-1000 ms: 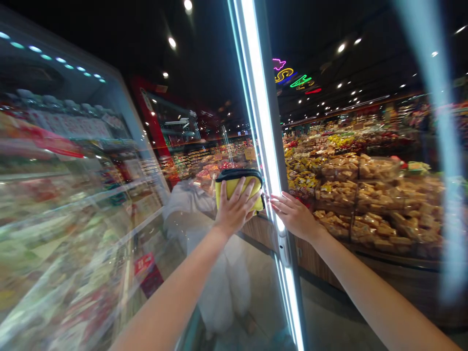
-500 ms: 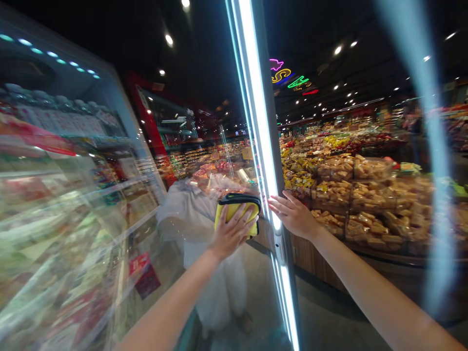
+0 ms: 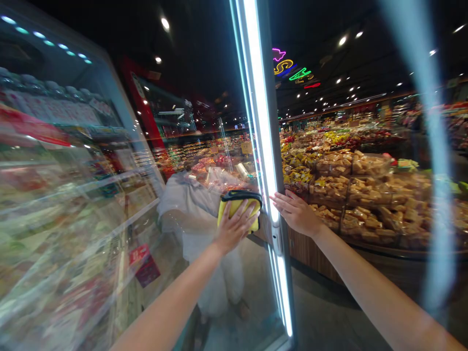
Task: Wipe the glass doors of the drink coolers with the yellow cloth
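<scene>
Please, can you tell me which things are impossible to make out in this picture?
All in the head view:
- Palm of the left hand: hidden by the back of the hand.
- Top of the light strip: cut off by the upper edge.
- Labels on the shelf goods at left: blurred.
- Print on the red card: blurred.
- Lettering on the far yellow sign: too small.

Dark ceiling [image 3: 314,29], scattered spotlights [image 3: 342,41]
</scene>
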{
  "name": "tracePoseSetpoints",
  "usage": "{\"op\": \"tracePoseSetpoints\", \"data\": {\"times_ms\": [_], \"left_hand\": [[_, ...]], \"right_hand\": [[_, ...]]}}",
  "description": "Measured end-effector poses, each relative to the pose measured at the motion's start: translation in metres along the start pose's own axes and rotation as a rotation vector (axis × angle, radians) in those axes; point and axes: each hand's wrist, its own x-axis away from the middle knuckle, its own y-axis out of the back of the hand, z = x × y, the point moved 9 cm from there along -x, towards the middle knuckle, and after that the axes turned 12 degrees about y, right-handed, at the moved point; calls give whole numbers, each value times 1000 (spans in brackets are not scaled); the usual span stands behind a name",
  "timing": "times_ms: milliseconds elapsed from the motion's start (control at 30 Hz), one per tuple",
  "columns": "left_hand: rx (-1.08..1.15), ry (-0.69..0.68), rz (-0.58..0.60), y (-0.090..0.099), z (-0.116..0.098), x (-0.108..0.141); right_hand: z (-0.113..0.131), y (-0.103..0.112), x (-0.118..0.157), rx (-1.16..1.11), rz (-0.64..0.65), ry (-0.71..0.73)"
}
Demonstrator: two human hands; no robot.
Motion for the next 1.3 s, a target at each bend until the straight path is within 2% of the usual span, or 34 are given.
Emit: {"op": "tracePoseSetpoints", "data": {"times_ms": [67, 100, 167, 267, 333, 367, 433, 500, 600, 667, 800, 867, 933, 1000, 1067, 1100, 1200, 1300], "left_hand": [[-19, -75, 28, -1, 2, 21], [-17, -61, 36, 1, 8, 19], [4, 67, 28, 8, 29, -4], [41, 306, -28, 20, 55, -56], [51, 276, -25, 20, 49, -78], [50, 220, -15, 18, 41, -80], [31, 91, -2, 15, 26, -69], [-13, 13, -35, 16, 22, -47], [-76, -38, -137, 24, 30, -22], [-91, -37, -185, 31, 39, -26], [-53, 95, -258, 46, 56, -73], [-13, 136, -288, 52, 54, -100], [14, 56, -311, 55, 39, -123], [11, -127, -314, 53, 15, -139], [-4, -271, -272, 47, -1, -150], [-6, -299, -243, 44, -2, -157], [9, -263, -203, 48, 13, -178], [5, -162, -245, 67, 45, -209]], "right_hand": [[1, 0, 0, 16, 10, -7], [1, 0, 0, 28, 16, -10], [1, 0, -2, 41, 19, -20], [1, -1, -4, 16, -19, -55], [2, -2, -3, -12, -38, -86], [3, -3, -2, -20, -39, -96], [5, -5, 0, -13, -28, -102], [7, -6, 1, 11, -20, -93], [8, -6, 1, 32, -13, -90], [7, -5, 0, 28, -17, -103], [7, -6, -3, 17, 4, -140], [9, -8, -5, 17, 14, -149], [10, -7, -7, 25, 5, -152], [11, -5, -8, 41, -22, -153], [13, -2, -10, 63, -54, -144], [13, -1, -10, 72, -65, -138], [16, -1, -11, 86, -72, -124], [17, 0, -12, 94, -96, -109]]}}
